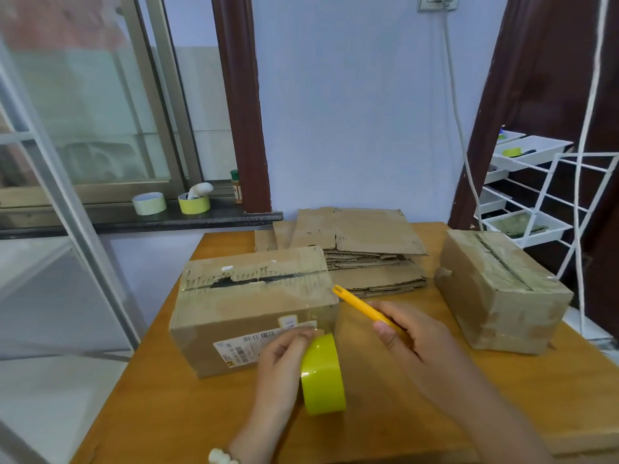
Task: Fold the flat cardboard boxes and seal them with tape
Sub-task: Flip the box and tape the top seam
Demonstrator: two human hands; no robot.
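Note:
A folded cardboard box [248, 306] lies on the wooden table [187, 413], its top flaps closed with a ragged dark gap along the seam. My left hand [284, 360] holds a yellow-green tape roll [323, 375] against the box's near right corner. My right hand [415, 339] grips a yellow cutter [360, 304] whose tip points at the box's right end. A stack of flat cardboard boxes [365, 252] lies behind. A second, taped box [499, 289] stands at the right.
Two more tape rolls [149, 203] [194, 202] and a small spice bottle [237, 186] sit on the dark window sill at the back left. A white wire rack with trays [532, 182] stands right of the table. A white cable hangs down the wall.

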